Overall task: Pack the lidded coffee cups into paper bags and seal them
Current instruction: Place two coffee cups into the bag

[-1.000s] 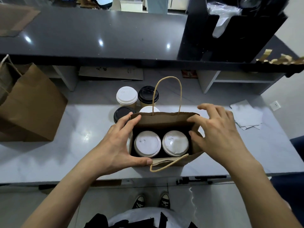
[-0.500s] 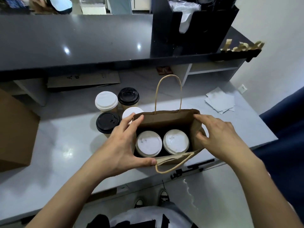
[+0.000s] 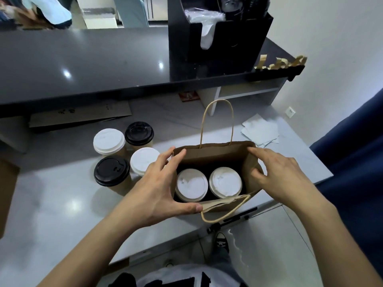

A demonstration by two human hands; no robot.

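Item one, nearest: a person's dark shoe (image 3: 222, 243) standing on the tiled floor (image 3: 269, 251) just off the table edge.

Item two: the pale grey table (image 3: 62, 214), carrying everything below.

Item three: the open paper bag (image 3: 215, 153), standing upright near the table's front edge. Its near handle (image 3: 226, 213) is flopping forward over the rim; its far handle (image 3: 217, 121) is standing up in a loop. Two white-lidded cups, the left one (image 3: 191, 184) and the right one (image 3: 225, 182), are sitting side by side inside it.

Item four: the left hand (image 3: 153, 191), gripping the bag's left end, thumb lying along the near rim and fingers curling over the far left corner.

Item five: the right hand (image 3: 284, 177), holding the bag's right end, thumb pressing into the side panel and fingers reaching along the top edge, lightly bent.

Item six: four more lidded cups grouped just left of the bag, namely a black-lidded one (image 3: 112, 171) at front, a white-lidded one (image 3: 144, 161) touching the left hand's knuckles, another white one (image 3: 108, 140) behind, and a second black one (image 3: 139, 133) furthest back.

Item seven: loose white paper sheets (image 3: 261, 130) lying right of the bag, well apart.

Item eight: flat cardboard (image 3: 80, 116) lying under the dark counter (image 3: 83, 65).

Item nine, farthest: a black organiser box (image 3: 217, 46) standing on that counter.
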